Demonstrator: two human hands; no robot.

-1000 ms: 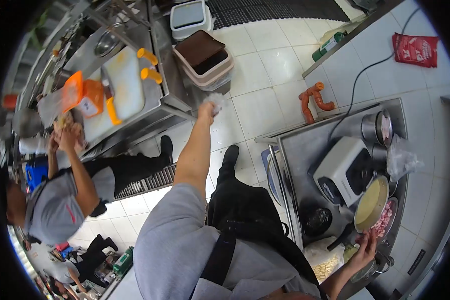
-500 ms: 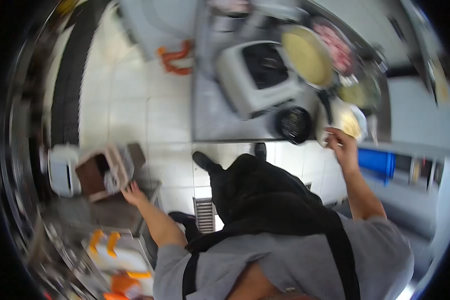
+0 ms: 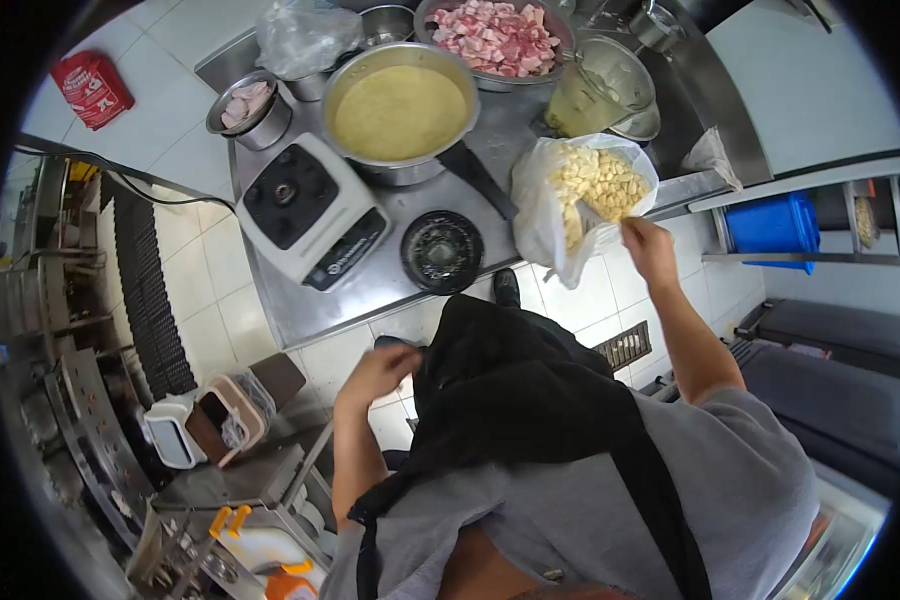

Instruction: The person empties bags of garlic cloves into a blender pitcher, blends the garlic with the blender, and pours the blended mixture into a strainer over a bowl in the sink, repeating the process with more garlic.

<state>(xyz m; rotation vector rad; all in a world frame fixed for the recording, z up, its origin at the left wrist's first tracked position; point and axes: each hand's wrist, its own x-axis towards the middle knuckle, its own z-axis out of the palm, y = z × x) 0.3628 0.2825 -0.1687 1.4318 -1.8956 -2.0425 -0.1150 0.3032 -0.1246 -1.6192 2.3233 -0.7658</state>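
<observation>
Grey steel counter (image 3: 372,285) bears a translucent plastic bag (image 3: 540,200) of pale cloves (image 3: 598,180) at its edge; right hand (image 3: 652,250) seemingly pinches the bag's rim, left hand (image 3: 378,372) hangs empty; tugging could spill cloves.

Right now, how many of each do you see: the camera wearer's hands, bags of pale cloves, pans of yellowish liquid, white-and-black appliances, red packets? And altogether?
Wearer's hands: 2, left hand and right hand
Bag of pale cloves: 1
Pan of yellowish liquid: 1
White-and-black appliance: 1
Red packet: 1
Total: 6
</observation>
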